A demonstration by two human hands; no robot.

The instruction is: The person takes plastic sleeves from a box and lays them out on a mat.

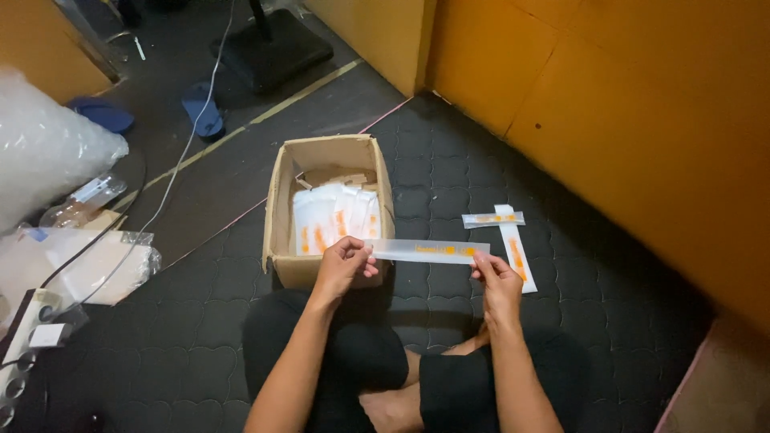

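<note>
I hold a long narrow translucent white packet (pixel 425 250) with an orange mark level in front of me. My left hand (pixel 343 263) pinches its left end and my right hand (pixel 496 277) pinches its right end. Just behind it stands an open cardboard box (pixel 282 200) with several similar white packets (pixel 333 216) upright inside. Two more packets (pixel 507 231) lie crossed on the dark mat to the right of my right hand.
I sit cross-legged on a dark padded floor mat (pixel 192 337). An orange wall (pixel 642 128) runs along the right. Clear plastic bags (pixel 48 152), a plastic bottle (pixel 80 202), a power strip (pixel 24 329) and a white cable (pixel 188 144) lie at left. Blue slippers (pixel 202 108) lie further back.
</note>
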